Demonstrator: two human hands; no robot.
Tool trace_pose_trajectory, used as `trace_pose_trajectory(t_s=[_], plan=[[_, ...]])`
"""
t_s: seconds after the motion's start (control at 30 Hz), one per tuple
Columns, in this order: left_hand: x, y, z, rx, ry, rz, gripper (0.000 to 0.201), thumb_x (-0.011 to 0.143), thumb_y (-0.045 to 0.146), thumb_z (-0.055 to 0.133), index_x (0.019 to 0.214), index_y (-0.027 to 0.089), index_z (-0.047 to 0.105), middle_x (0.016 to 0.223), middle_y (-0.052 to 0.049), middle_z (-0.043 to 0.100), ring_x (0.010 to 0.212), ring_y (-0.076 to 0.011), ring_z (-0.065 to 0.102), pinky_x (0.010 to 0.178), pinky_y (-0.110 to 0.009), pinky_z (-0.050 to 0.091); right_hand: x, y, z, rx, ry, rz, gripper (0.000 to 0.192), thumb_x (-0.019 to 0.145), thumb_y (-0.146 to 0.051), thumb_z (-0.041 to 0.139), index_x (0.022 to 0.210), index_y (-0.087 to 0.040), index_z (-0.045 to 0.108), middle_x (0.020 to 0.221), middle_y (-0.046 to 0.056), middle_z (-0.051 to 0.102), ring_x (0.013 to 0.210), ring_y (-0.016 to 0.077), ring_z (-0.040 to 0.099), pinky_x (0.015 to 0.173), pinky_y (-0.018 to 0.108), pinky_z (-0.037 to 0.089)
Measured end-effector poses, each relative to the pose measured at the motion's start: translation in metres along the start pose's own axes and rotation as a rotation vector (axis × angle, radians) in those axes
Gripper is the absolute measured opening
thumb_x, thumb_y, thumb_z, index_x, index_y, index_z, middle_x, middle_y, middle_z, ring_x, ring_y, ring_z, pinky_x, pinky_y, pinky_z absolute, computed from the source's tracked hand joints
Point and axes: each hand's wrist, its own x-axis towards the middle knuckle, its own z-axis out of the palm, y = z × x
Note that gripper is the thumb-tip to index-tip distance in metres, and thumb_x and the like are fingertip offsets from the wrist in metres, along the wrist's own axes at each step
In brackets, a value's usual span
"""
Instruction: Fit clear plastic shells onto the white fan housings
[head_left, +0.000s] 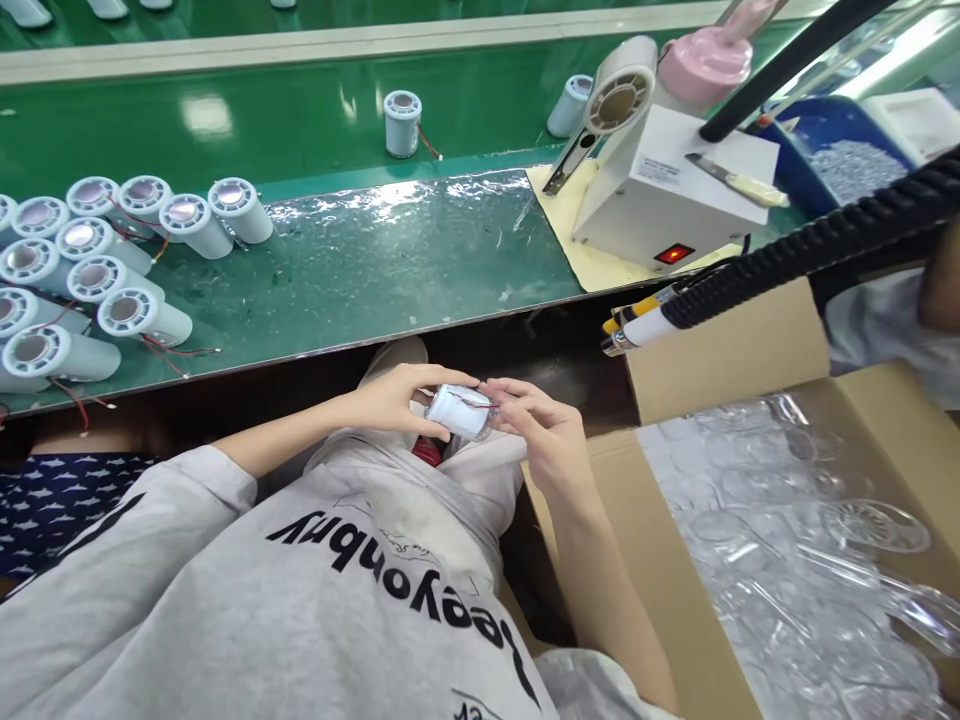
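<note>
While the person sits below the edge of the green workbench [360,270], both hands meet over the lap on one small pale-blue plastic cylinder with thin red wires [461,411]. The left hand [397,398] has its fingers curled over the top of that cylinder and its thumb beneath, closed around the left end. The right hand [544,430] pinches the right end, where a clear cap seems to sit, with its fingertips partly bent and its palm turned inward; how tight the pinch is cannot be told. The cylinder lies roughly level between the two hands, just above the grey trousers. Up and to the left of the left hand, a cluster of similar pale-blue cylinders with mesh ends and red wires [97,270] lies on the bench. Just to the right of the right hand, and below it, stands an open cardboard box filled with clear plastic parts [810,540]. Above the right hand, a black ribbed hose with a yellow and white nozzle [757,275] hangs across, and beyond it a white box-shaped machine with a red lit switch [667,190] sits on the bench.
</note>
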Motion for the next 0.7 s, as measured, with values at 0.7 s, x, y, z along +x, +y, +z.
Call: trace_pose_trajectory(t_s=[0.7], plan=[[-0.009, 0.021, -0.005, -0.114, -0.049, 0.046, 0.069, 0.075, 0.034, 0.088, 0.140, 0.027, 0.065, 0.145, -0.012, 0.064, 0.134, -0.0295, 0.059, 0.111, -0.044, 0.050, -0.018, -0.005, -0.007, -0.093, -0.188, 0.036, 0.051, 0.080, -0.047, 0.086, 0.121, -0.027, 0.064, 0.119, 0.009, 0.070, 0.106, 0.0253, 0.072, 0.088, 0.040, 0.066]])
